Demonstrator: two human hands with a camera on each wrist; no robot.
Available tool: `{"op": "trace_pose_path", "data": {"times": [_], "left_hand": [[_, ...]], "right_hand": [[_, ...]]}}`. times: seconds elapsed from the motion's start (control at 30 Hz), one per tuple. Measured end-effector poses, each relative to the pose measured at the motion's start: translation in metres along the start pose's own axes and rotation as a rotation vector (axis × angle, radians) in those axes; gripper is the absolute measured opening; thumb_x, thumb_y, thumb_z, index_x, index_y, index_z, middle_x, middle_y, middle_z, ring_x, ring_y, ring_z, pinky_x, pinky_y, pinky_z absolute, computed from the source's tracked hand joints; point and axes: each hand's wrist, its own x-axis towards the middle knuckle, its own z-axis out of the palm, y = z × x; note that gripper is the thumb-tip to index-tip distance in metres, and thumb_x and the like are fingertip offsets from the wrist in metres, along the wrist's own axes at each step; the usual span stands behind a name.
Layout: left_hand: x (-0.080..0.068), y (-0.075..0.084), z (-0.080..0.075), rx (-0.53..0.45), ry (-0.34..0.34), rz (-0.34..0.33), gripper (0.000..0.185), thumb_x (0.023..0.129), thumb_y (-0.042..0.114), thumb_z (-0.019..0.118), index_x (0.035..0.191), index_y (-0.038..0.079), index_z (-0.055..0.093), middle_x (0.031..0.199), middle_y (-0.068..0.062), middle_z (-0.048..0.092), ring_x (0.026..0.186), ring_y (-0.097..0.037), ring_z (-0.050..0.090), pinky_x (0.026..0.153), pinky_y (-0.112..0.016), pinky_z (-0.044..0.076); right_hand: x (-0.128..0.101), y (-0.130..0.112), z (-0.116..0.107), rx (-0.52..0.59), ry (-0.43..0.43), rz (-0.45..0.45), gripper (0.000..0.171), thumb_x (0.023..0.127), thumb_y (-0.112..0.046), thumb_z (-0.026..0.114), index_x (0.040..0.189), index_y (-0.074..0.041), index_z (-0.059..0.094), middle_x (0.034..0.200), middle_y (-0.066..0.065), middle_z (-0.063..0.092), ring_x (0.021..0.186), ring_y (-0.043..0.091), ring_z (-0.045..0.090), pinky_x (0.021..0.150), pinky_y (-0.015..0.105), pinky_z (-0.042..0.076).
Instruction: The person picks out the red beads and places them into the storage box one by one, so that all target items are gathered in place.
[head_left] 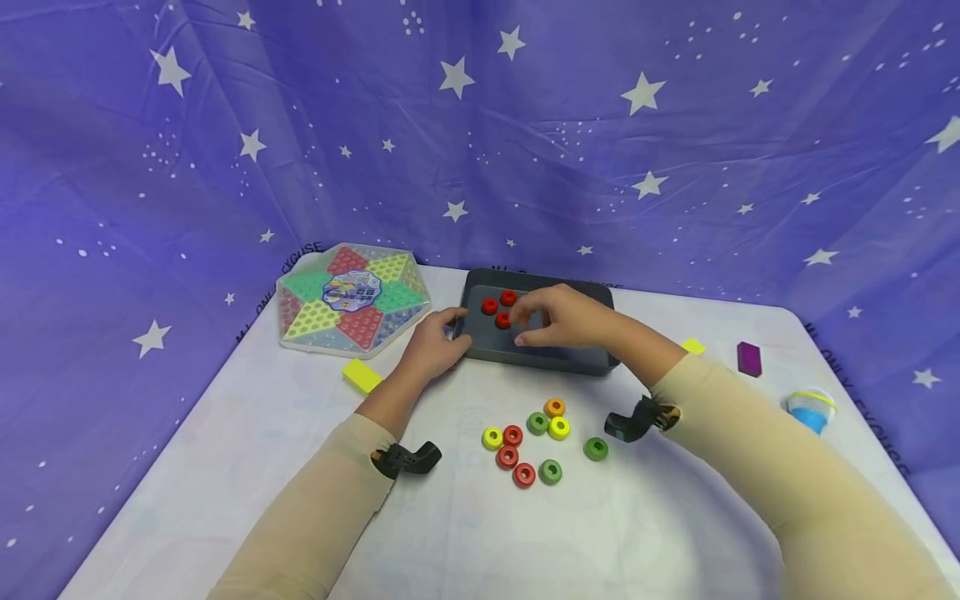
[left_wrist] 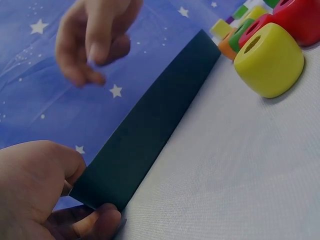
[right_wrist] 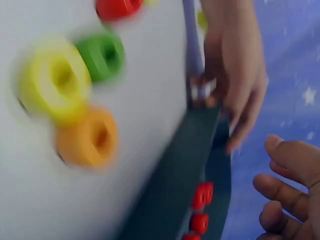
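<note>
A dark rectangular tray (head_left: pixel 555 360) lies at the far middle of the table, with three red beads (head_left: pixel 490 306) on its left part. My left hand (head_left: pixel 437 343) holds the tray by its left end, the thumb and fingers around the wall, as the left wrist view shows. Above the tray hovers my right hand (head_left: pixel 566 318), its fingers bent loosely and apart with nothing between them. Several loose beads lie in front of the tray: red (head_left: pixel 507 456), yellow (head_left: pixel 558 427), green (head_left: pixel 596 448) and one orange bead (head_left: pixel 555 407).
A hexagonal star-patterned game board (head_left: pixel 352 300) lies left of the tray. A yellow block (head_left: pixel 362 376) is beside my left forearm. On the right are a purple block (head_left: pixel 749 358), a partly hidden yellow piece (head_left: pixel 693 346) and a blue-and-white object (head_left: pixel 812 410). A starry purple cloth (head_left: pixel 480 133) hangs behind.
</note>
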Motion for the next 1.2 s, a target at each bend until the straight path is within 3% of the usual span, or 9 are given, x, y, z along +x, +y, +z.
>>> {"op": "trace_pose_path", "data": {"times": [0.17, 0.33, 0.5, 0.7, 0.9, 1.1, 1.2], "left_hand": [[0.0, 0.0, 0.001, 0.002, 0.002, 0.001, 0.054, 0.086, 0.024, 0.061, 0.14, 0.017, 0.06, 0.126, -0.009, 0.06, 0.096, -0.026, 0.062, 0.095, -0.041, 0.05], [0.0, 0.001, 0.0, 0.005, 0.006, 0.019, 0.054, 0.086, 0.024, 0.061, 0.139, 0.017, 0.061, 0.128, -0.01, 0.061, 0.111, -0.028, 0.056, 0.1, -0.045, 0.047], [-0.001, 0.001, -0.001, 0.009, 0.007, 0.008, 0.054, 0.086, 0.024, 0.06, 0.14, 0.017, 0.061, 0.132, -0.011, 0.06, 0.121, -0.029, 0.054, 0.107, -0.048, 0.044], [-0.002, 0.002, 0.0, 0.002, -0.003, 0.0, 0.054, 0.087, 0.024, 0.06, 0.14, 0.016, 0.06, 0.134, -0.012, 0.059, 0.122, -0.029, 0.054, 0.109, -0.048, 0.044], [-0.002, 0.002, 0.002, 0.009, 0.009, 0.018, 0.053, 0.086, 0.021, 0.06, 0.139, 0.014, 0.061, 0.135, -0.012, 0.06, 0.128, -0.029, 0.053, 0.112, -0.047, 0.042], [-0.002, 0.003, 0.001, 0.01, 0.016, 0.022, 0.052, 0.086, 0.02, 0.061, 0.138, 0.015, 0.062, 0.134, -0.012, 0.061, 0.126, -0.028, 0.054, 0.11, -0.046, 0.042], [-0.002, 0.002, 0.001, 0.008, 0.011, 0.011, 0.052, 0.086, 0.02, 0.061, 0.138, 0.016, 0.062, 0.135, -0.011, 0.06, 0.127, -0.028, 0.053, 0.111, -0.047, 0.042]], "right_hand": [[-0.033, -0.023, 0.028, 0.058, -0.058, -0.03, 0.028, 0.088, -0.028, 0.079, 0.114, -0.018, 0.074, 0.106, 0.002, 0.073, 0.082, 0.023, 0.062, 0.072, 0.037, 0.054], [-0.057, -0.03, 0.059, 0.065, -0.096, -0.021, 0.031, 0.086, -0.03, 0.08, 0.115, -0.019, 0.075, 0.111, -0.006, 0.073, 0.102, 0.02, 0.058, 0.085, 0.038, 0.053], [-0.065, -0.029, 0.08, 0.015, -0.063, -0.035, 0.028, 0.084, -0.033, 0.083, 0.11, -0.026, 0.077, 0.108, -0.019, 0.071, 0.104, 0.008, 0.051, 0.086, 0.03, 0.047], [-0.067, -0.028, 0.09, -0.022, -0.087, -0.038, 0.028, 0.084, -0.033, 0.081, 0.111, -0.033, 0.075, 0.102, -0.026, 0.068, 0.103, 0.004, 0.048, 0.088, 0.031, 0.043], [-0.067, -0.026, 0.076, 0.039, -0.061, -0.041, 0.026, 0.084, -0.029, 0.081, 0.11, -0.032, 0.075, 0.105, -0.023, 0.066, 0.105, 0.011, 0.051, 0.086, 0.031, 0.05], [-0.059, -0.017, 0.034, 0.117, 0.002, -0.01, 0.03, 0.084, -0.021, 0.079, 0.114, -0.027, 0.075, 0.112, -0.015, 0.067, 0.111, 0.025, 0.057, 0.09, 0.049, 0.053], [-0.048, -0.005, 0.012, 0.127, 0.002, 0.005, 0.03, 0.086, -0.022, 0.079, 0.116, -0.025, 0.075, 0.112, -0.012, 0.069, 0.108, 0.027, 0.06, 0.088, 0.049, 0.052]]}}
